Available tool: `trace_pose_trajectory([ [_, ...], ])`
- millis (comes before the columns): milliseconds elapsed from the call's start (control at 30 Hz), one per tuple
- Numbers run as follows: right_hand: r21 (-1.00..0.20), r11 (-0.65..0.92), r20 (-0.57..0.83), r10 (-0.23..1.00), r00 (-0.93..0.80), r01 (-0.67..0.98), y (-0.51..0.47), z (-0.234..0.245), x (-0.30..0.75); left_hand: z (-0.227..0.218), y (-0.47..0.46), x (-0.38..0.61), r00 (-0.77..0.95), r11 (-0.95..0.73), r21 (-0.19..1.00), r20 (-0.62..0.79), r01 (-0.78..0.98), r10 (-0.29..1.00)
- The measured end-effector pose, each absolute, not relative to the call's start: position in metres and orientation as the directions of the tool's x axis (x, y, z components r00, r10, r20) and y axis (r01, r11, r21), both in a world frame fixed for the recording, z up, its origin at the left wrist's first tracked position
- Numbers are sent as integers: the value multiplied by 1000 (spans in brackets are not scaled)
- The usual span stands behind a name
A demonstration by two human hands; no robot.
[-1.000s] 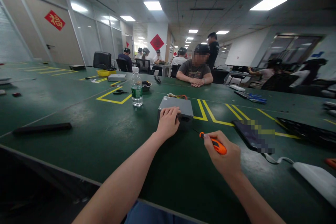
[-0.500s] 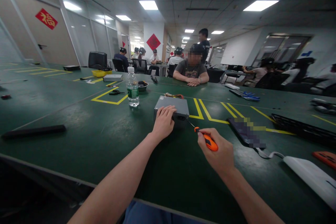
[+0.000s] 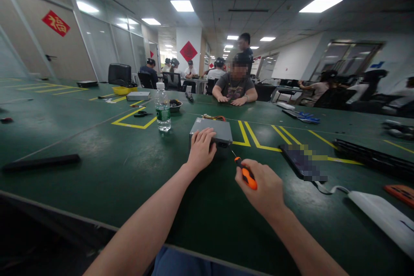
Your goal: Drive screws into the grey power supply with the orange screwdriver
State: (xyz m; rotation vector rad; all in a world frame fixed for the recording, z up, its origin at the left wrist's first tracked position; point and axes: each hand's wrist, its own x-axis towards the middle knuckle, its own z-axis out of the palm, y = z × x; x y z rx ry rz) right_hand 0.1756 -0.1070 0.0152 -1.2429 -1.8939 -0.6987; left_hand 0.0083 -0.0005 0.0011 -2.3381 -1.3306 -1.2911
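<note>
While the left hand lies open over the near edge of the grey metal box, fingers spread on its top, the right hand is closed around an orange-and-black screwdriver. Box sits flat on the green table, ahead of the person, a dark socket in its near face, coloured wires bunched at its far side.

Against half a second ago: right hand has swung a little to the left, and the screwdriver handle now stands steeper. Its tip is near the box's right front corner, as it was then; contact cannot be told. A second ago the tip was plainly apart from the box. Left hand and box hold the same pose.

Across the table, a seated co-worker had hands together; they now lie apart on the tabletop. Behind, a standing person has shifted left. Unmoved: water bottle to the left of the box, phone to the right.
</note>
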Motion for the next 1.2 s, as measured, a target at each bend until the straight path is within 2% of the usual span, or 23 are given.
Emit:
trace_pose_trajectory([
  [67, 136, 399, 788, 511, -343, 907, -110, 16, 171, 3, 1, 7, 91, -537, 332, 783, 776, 615],
  [167, 189, 407, 742, 537, -402, 893, -113, 17, 167, 4, 8, 2, -184, -451, 532, 768, 717, 613],
  [233, 207, 393, 732, 545, -409, 896, -114, 17, 166, 1, 16, -2, -336, -399, 717, 648, 572, 684],
  [300, 228, 387, 727, 543, -421, 894, -114, 17, 165, -3, 26, -6, -397, -358, 872, 474, 334, 786],
  [367, 245, 387, 725, 536, -434, 889, -114, 16, 165, -8, 33, -10, -384, -292, 941, 336, 170, 860],
  [433, 243, 385, 732, 529, -429, 890, -115, 17, 166, -11, 37, -13, -323, -256, 958, 286, 131, 902],
  [600, 194, 331, 755, 551, -356, 923, -121, 18, 169, -14, 38, -15, -287, -277, 959, 282, 56, 915],
  [900, 161, 130, 667, 716, -205, 978, -120, 8, 170, -13, 41, -13, -308, -270, 961, 277, 65, 910],
  [1067, 176, 126, 666, 715, -212, 976, -119, 5, 159, -12, 39, -12, -321, -257, 965, 260, 53, 911],
  [1200, 259, 217, 673, 658, -337, 941, -122, 7, 156, -12, 38, -12, -317, -258, 965, 260, 49, 912],
])
